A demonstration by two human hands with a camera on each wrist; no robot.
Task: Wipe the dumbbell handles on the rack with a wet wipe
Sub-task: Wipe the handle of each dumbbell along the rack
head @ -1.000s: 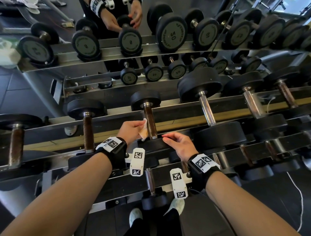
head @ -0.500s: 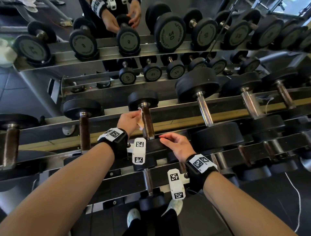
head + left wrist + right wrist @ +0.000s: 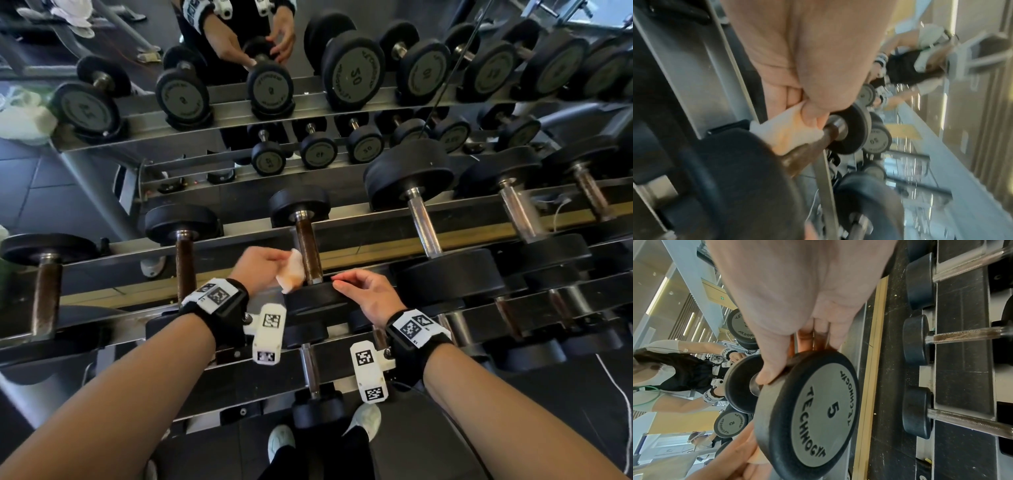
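A small dumbbell with a rusty brown handle [image 3: 307, 245] lies on the rack's middle tier. My left hand [image 3: 263, 267] pinches a crumpled white wet wipe [image 3: 292, 270] and presses it against the left side of that handle, close to the near head. The left wrist view shows the wipe [image 3: 785, 134] bunched between thumb and fingers on the brown handle [image 3: 807, 151]. My right hand [image 3: 363, 291] grips the rim of the dumbbell's near black head [image 3: 308, 301]. In the right wrist view that head [image 3: 813, 410] is marked 5, with my thumb [image 3: 766, 373] over its edge.
Another brown-handled dumbbell [image 3: 185, 267] sits to the left and chrome-handled ones [image 3: 424, 226] to the right. A lower tier holds a dumbbell [image 3: 310, 366] below my wrists. A mirror behind the rack reflects dumbbells and hands. A white cable [image 3: 616, 394] trails at right.
My left hand slid the wipe up the handle toward the far head, then back down to the near head. My right hand stayed on the near head.
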